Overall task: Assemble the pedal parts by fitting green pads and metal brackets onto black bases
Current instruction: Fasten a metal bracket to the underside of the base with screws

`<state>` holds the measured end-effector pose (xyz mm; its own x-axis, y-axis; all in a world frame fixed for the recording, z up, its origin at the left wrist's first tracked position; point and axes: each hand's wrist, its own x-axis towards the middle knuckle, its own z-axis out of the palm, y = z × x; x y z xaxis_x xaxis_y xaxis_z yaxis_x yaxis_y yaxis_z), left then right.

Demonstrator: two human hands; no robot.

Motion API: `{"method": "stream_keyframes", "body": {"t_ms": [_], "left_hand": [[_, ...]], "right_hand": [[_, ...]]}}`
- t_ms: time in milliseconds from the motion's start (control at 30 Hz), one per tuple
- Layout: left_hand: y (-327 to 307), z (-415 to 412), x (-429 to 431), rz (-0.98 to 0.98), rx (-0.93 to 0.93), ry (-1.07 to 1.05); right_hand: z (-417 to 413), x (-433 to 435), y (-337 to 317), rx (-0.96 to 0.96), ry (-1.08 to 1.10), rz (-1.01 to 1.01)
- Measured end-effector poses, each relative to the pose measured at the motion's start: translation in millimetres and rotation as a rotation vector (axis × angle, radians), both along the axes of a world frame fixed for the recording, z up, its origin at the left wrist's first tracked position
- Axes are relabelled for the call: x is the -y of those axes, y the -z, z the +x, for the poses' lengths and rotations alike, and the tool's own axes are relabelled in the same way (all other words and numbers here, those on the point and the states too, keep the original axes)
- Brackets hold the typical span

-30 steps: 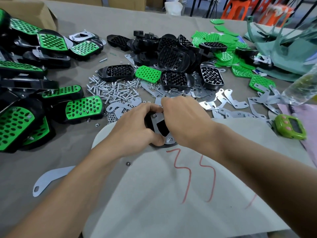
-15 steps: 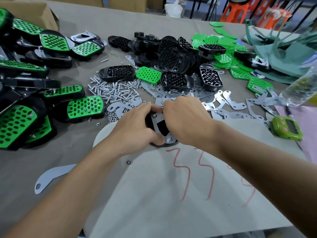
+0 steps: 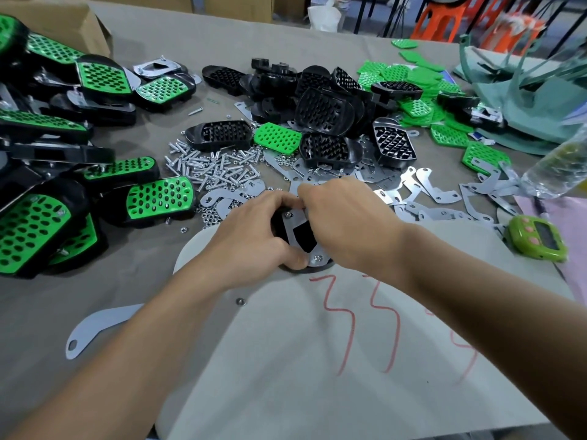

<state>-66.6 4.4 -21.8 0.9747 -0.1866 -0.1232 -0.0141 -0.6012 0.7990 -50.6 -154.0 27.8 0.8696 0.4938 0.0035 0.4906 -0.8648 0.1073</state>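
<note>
Right now both hands are working on one pedal at the near edge of the parts spread. The left hand [image 3: 251, 239] curls around the black base [image 3: 279, 223], fingers wrapped over its far end and thumb pressed at the near end, pinning it to the pale sheet [image 3: 317, 360]. The right hand [image 3: 346, 223] reaches over the top, its fingertips closed on something small at the far end of the metal bracket [image 3: 295, 228] (what they pinch is hidden, likely a nut or screw). The bracket lies flat on the base, with a screw head showing at each visible end.

My judgement is that this is the fastening step, and the risks are small-part ones. If the left hand eases its grip, the base could rock and the bracket slide off its holes, so the fastener would go in crooked. A dropped nut would vanish into the loose screws [image 3: 216, 169] just beyond the hands. Finished pedals [image 3: 158, 196] sit just to the left, and spare brackets [image 3: 422, 185] crowd the right wrist, so a careless elbow could drag them into the work.
</note>
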Motion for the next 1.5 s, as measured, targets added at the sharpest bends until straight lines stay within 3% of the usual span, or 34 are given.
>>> {"method": "stream_keyframes", "body": {"t_ms": [300, 467, 667, 900, 1000, 1100, 1233, 1500], "left_hand": [[-0.5, -0.1, -1.0, 0.005, 0.002, 0.004], [-1.4, -0.8, -0.6, 0.015, 0.007, 0.003], [-0.5, -1.4, -0.5, 0.005, 0.006, -0.008], [-3.4, -3.4, -1.0, 0.011, 0.027, 0.019], [-3.4, -1.9, -2.4, -0.004, 0.003, 0.014], [-1.9, -0.1, -3.9, -0.012, -0.016, 0.021], [-0.7, 0.2, -4.5, -0.005, 0.002, 0.019], [2.9, 1.8, -4.5, 0.031, -0.042, -0.065]], "right_hand": [[4.7, 2.1, 3.9, 0.066, 0.056, -0.095], [7.5, 11.3, 7.0, -0.055, 0.025, 0.078], [3.3, 2.2, 4.5, 0.062, 0.047, -0.003], [-0.9, 3.8, 8.6, 0.066, 0.19, 0.137], [-2.9, 0.4, 4.7, 0.083, 0.096, 0.309], [-0.5, -5.7, -0.9, -0.072, 0.022, 0.407], [6.6, -10.1, -4.6, -0.101, -0.012, 0.32], [-8.3, -41.3, -11.7, 0.02, -0.118, -0.072]]}}
